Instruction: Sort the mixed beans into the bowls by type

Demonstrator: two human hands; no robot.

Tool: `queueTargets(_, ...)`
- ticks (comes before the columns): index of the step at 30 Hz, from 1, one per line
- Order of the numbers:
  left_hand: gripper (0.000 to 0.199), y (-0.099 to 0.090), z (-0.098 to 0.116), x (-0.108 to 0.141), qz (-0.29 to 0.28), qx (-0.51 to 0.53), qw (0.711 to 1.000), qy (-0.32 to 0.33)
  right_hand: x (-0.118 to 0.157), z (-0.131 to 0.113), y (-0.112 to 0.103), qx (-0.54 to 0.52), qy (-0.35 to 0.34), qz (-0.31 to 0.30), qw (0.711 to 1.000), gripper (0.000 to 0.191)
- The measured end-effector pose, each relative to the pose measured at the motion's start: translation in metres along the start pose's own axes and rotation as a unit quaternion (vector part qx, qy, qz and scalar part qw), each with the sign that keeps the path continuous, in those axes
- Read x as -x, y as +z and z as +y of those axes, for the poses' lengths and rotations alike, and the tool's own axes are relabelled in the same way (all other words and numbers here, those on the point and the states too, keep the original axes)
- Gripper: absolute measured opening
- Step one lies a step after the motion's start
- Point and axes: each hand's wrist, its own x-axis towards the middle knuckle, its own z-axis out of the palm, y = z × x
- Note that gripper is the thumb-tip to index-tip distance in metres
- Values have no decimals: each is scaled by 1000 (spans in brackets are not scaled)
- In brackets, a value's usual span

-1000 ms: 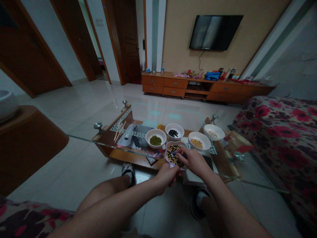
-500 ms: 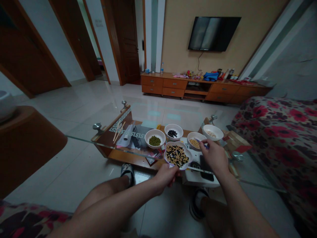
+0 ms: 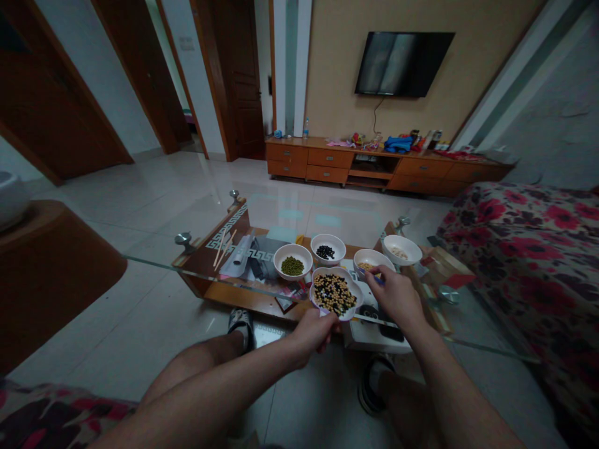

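Observation:
My left hand [image 3: 314,337] is closed on the near edge of a white, scallop-edged dish [image 3: 359,292] with a purplish rim, which holds mixed black and yellow beans. Pinched in my right hand [image 3: 397,293] is a slim blue utensil [image 3: 377,279] whose exact kind I cannot make out. Its tip is at the near side of a white bowl of yellow beans [image 3: 370,254], partly hidden by my fingers. Green beans lie in a bowl [image 3: 279,257] on the left, black beans in the bowl [image 3: 328,237] behind the dish. Pale pieces fill the bottom of the far-right bowl [image 3: 403,242].
The bowls stand on a glass-topped table [image 3: 187,265]. Chopsticks [image 3: 224,248] lie at its left, and a dark phone [image 3: 391,332] rests on a white box [image 3: 374,342] near my right wrist. A paper bag [image 3: 444,268] is at the right.
My right hand has moved slightly left and toward me with the blue utensil, its tip shifting from inside the yellow-bean bowl to its near side. The left hand and dish stay in place.

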Motion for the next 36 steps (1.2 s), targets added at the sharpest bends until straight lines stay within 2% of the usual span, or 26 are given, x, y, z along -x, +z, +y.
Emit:
queueTargets(3, 17, 0, -1, 0, 3, 1, 1000, 5, 1, -4, 3, -16, -74, -69, 995, 29)
queueTargets(5, 16, 0, -1, 0, 2, 5, 1000, 9, 2, -7, 4, -14, -100, -95, 990, 28)
queueTargets(17, 17, 1, 0, 0, 4, -1, 1000, 7, 5, -11, 0, 44, -104, -121, 986, 23)
queueTargets(21, 19, 0, -2, -1, -2, 1, 1000, 14, 9, -20, -4, 28, -141, -162, 976, 18)
queueTargets(25, 20, -1, -4, -2, -1, 6, 999, 31, 14, -35, 2, -42, -193, -204, 959, 16)
queueTargets(28, 20, -1, -4, -2, 1, 2, 1000, 29, 13, -41, 7, -66, -184, -196, 961, 23)
queueTargets(32, 19, -1, -4, -3, 2, 0, 1000, 16, 6, -31, 2, -58, -143, -132, 979, 24)
queueTargets(36, 19, 0, -5, -4, -3, 0, 1000, 17, 4, -19, -6, -36, -141, -142, 979, 22)
